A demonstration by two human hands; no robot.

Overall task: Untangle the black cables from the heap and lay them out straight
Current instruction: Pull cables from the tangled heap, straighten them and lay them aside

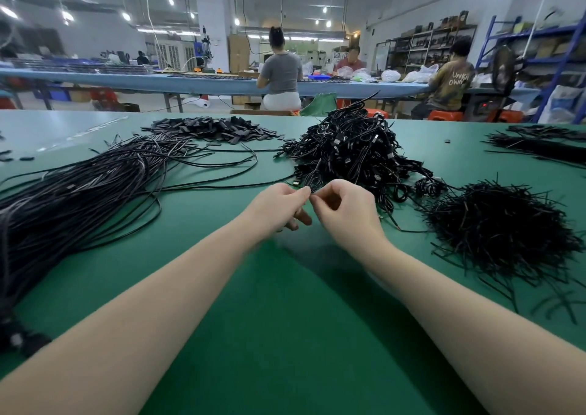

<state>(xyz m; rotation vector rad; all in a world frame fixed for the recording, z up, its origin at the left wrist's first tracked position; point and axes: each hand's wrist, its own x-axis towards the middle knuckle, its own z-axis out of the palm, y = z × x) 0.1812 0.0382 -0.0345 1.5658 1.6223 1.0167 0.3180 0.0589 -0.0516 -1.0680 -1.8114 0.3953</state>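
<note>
A workshop with a wide green worktop [285, 303]; three people sit at a long bench [190, 83] far beyond it. The left hand [279, 203] and right hand [344, 207] meet at the middle of the worktop, fingertips together, both pinching a thin black cable [312, 181] that leads up into the tangled heap [352, 148] just beyond the right hand. Left of the left hand lies a long bundle of straightened cables [95, 186]. Right of the right hand sits a pile of short black ties [501, 227]. Beyond the left hand, small flat black pieces [209, 127] are piled.
</note>
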